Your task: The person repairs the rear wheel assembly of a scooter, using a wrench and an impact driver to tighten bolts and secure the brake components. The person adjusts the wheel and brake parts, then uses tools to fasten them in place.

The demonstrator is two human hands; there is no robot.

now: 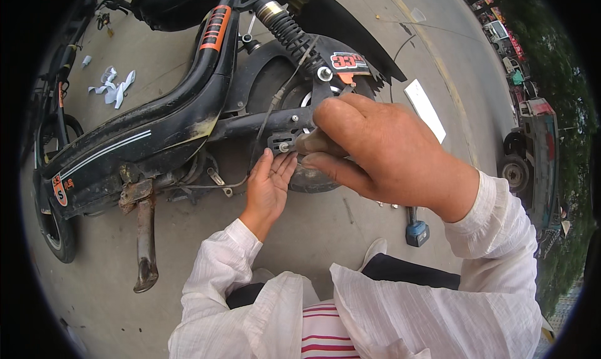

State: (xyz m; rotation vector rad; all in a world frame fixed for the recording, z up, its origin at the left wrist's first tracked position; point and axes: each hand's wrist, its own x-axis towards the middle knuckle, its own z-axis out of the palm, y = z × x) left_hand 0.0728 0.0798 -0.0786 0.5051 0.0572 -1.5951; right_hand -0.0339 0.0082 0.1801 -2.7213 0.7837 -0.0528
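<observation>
A black scooter or moped (pixel 169 118) fills the left and far part of the view. At its rear is a wheel (pixel 316 185) with a dark cover and a coil-spring shock absorber (pixel 291 36). My left hand (pixel 266 193) is palm up, its fingers stretched out just under a small slotted bracket (pixel 273 141) with a bolt (pixel 284 148). My right hand (pixel 382 149) is closed beside the wheel hub. Between its thumb and fingers shows a greyish-brown rounded piece, whose kind I cannot make out, pointing at the bolt. The hand hides most of the hub.
A blue-and-black cordless power tool (pixel 417 230) rests on the concrete right of my feet. A white flat panel (pixel 426 110) lies beyond my right hand. White scraps (pixel 114 88) are at the left. A rusty stand (pixel 146 240) sticks out toward me. Parked vehicles (pixel 532 152) line the right.
</observation>
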